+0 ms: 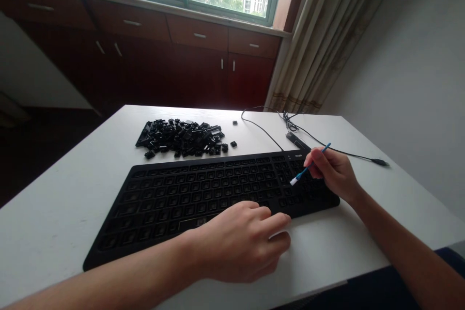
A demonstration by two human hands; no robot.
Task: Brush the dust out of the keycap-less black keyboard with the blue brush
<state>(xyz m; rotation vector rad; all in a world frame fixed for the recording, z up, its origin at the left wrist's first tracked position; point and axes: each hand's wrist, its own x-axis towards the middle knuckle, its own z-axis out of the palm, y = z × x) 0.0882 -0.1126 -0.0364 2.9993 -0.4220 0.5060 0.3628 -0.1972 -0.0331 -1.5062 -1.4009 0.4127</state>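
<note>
A black keyboard (218, 186) lies across the white table with its keycaps off, leaving rows of bare key sockets. Between the thumb and fingers of my right hand (334, 172) is a thin blue-handled brush (300, 174). Its white tip points down at the sockets left of the number pad, and I cannot tell whether it touches them. My left hand (250, 240) rests palm down over the keyboard's front edge, its fingers curled in. Its thumb and whatever may be under the fingers are hidden.
Behind the keyboard is a heap of loose black keycaps (183, 136), with a few stray ones beside it. A black cable (341, 151) runs from the keyboard, partly bundled, along the right side. A dark flat strip (297, 140) lies behind my right hand.
</note>
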